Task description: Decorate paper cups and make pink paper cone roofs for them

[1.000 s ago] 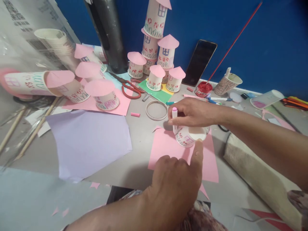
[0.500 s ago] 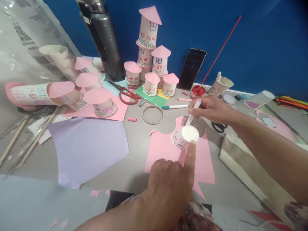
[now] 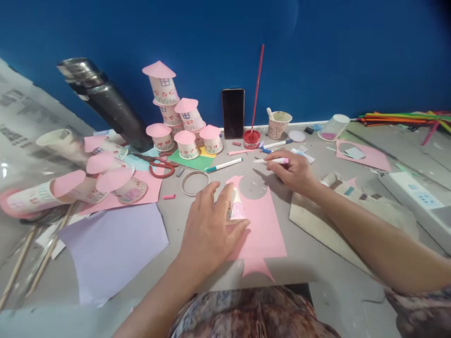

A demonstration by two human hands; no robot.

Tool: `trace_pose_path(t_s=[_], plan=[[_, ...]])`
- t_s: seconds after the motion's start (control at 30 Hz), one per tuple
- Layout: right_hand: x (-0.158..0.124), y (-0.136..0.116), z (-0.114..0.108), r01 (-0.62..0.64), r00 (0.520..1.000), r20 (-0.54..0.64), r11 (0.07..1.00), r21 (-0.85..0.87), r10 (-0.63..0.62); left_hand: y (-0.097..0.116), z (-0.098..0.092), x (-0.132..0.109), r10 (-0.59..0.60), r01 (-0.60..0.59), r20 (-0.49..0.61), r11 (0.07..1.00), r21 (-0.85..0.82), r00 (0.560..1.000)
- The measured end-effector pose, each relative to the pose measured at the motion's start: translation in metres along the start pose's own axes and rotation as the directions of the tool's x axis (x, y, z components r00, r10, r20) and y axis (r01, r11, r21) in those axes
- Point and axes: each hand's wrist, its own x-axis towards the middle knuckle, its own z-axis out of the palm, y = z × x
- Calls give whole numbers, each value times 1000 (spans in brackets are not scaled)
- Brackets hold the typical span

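A small white paper cup (image 3: 237, 207) with drawn-on pink and red marks stands at the edge of a cut pink paper sheet (image 3: 262, 230). My left hand (image 3: 209, 225) curves around it from the left, thumb at its near side and fingers beyond it, hiding much of the cup. In my right hand (image 3: 291, 170) a white and pink marker (image 3: 260, 161) is pinched, lying nearly level, its pale end to the left and apart from the cup. A teal-ended marker (image 3: 225, 164) and a tape ring (image 3: 195, 183) lie close by.
Pink-roofed cup towers (image 3: 164, 89) rise behind, beside a dark bottle (image 3: 105, 101). Red-handled scissors (image 3: 162, 170), a phone (image 3: 233, 114), a red paint pot (image 3: 251, 139) and a purple sheet (image 3: 118, 251) lie around. A cloth (image 3: 352, 220) sits under my right forearm.
My left hand has gone from pointing at the cup's end to wrapping around it, and the cup has turned. My right hand has drawn the marker away to the right, tipping it level. The view has shifted.
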Motion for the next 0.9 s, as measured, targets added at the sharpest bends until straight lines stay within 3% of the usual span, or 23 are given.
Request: trace_pose_path(t_s=[0.17,0.37,0.5,0.6,0.73,0.9], plan=[[-8,12,0,149,986,82,989,-17,-147,-12,6,-1,-93,98,167,995,-26,982],[-6,17,0,171,978,123,985,-27,-167,-17,-14,11,-188,296,357,914,-279,915],[-7,19,2,175,967,196,984,-37,-165,-23,-24,23,-227,385,421,858,-341,878],[-7,19,4,154,970,198,986,-62,-139,-28,-24,27,-201,356,379,844,-400,903],[-5,25,7,55,992,122,994,-93,-43,-27,-21,39,-198,281,221,846,-453,955],[0,33,7,-33,999,11,994,-105,35,-19,-3,72,-78,95,65,946,-309,995]])
